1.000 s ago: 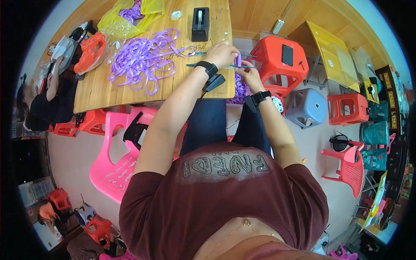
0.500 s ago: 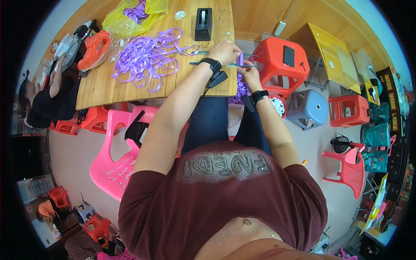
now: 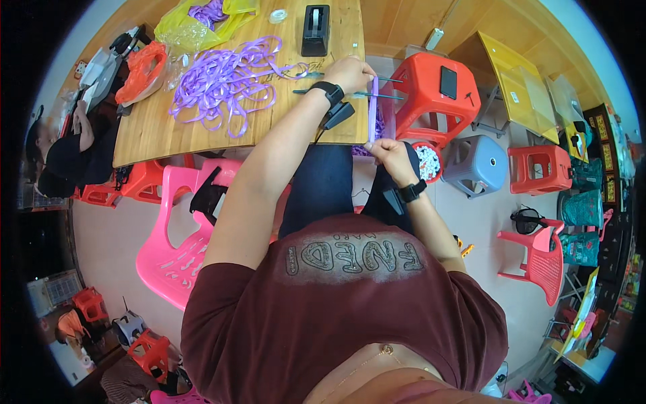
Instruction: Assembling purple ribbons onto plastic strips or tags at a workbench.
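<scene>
A strip of purple ribbon [image 3: 372, 116] runs taut along the table's right edge, over two thin dark rods [image 3: 385, 96] that stick out past that edge. My right hand [image 3: 393, 159] is closed in a pinch on the near end of the ribbon, just off the table corner. My left hand [image 3: 348, 73] is closed at the far end of the strip, beside the rods; its fingertips are partly hidden, but the ribbon meets them. To its left, a loose tangled pile of purple ribbon [image 3: 219, 87] lies on the wooden table [image 3: 296, 128].
A black tape dispenser [image 3: 315, 32], a tape roll [image 3: 278, 15] and a yellow bag [image 3: 235, 27] are on the table. A red stool [image 3: 431, 91] bearing a phone [image 3: 448, 82] stands right. Below are purple ribbon pieces and a tub of white bits [image 3: 428, 162]. A pink chair [image 3: 168, 249] is left.
My right hand has drawn back toward my body from beside the rods, and the ribbon now stretches long between both hands. My left hand has stayed near the rods, shifting slightly away.
</scene>
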{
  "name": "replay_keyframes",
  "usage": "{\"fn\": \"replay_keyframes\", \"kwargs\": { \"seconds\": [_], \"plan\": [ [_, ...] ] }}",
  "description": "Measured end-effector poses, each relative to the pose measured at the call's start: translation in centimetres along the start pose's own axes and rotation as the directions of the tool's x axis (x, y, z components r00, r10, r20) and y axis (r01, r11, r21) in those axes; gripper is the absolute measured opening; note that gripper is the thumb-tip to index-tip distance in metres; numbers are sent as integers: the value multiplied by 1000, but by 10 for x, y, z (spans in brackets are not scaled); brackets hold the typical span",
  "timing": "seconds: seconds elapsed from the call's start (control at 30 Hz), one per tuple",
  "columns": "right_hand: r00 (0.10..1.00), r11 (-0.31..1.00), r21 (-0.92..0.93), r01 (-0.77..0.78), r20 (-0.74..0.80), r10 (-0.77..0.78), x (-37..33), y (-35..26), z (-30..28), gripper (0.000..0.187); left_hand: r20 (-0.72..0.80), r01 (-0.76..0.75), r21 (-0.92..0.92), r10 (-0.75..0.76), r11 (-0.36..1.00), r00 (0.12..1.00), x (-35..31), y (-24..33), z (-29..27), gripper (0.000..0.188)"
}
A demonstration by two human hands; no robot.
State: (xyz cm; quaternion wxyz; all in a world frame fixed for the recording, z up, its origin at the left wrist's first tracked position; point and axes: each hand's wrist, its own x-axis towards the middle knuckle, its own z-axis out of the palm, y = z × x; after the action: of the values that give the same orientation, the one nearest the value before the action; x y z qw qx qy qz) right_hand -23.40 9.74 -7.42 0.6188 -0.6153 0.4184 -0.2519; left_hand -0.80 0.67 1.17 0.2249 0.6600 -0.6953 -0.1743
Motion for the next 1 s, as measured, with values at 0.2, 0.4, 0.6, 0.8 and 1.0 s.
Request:
{"fn": "replay_keyframes", "kwargs": {
  "seconds": [0.2, 0.4, 0.6, 0.8, 1.0],
  "plan": [
    [994, 993, 83, 79, 64, -84, -28, -34, -3, 25, -8, -42, 31, 43, 999, 999, 1, 2, 0, 22],
    [898, 897, -42, 440, 28, -439, -14, -116, -22, 24, -10, -37, 25, 37, 999, 999, 1, -3, 1, 22],
    [854, 824, -294, 485, -46, -519, 103, -143, -61, 33, -16, -41, 38, 41, 998, 999, -2, 2, -1, 24],
    [965, 948, -227, 225, -79, -248, 171, -111, -68, 37, -100, -78, 44, 82, 996, 992, -4, 2, 5, 23],
    [989, 993, -17, 118, -84, -119, 181, -97, -55, 28, -94, -16, 41, 19, 999, 995, -8, 2, 2, 24]
  ]
}}
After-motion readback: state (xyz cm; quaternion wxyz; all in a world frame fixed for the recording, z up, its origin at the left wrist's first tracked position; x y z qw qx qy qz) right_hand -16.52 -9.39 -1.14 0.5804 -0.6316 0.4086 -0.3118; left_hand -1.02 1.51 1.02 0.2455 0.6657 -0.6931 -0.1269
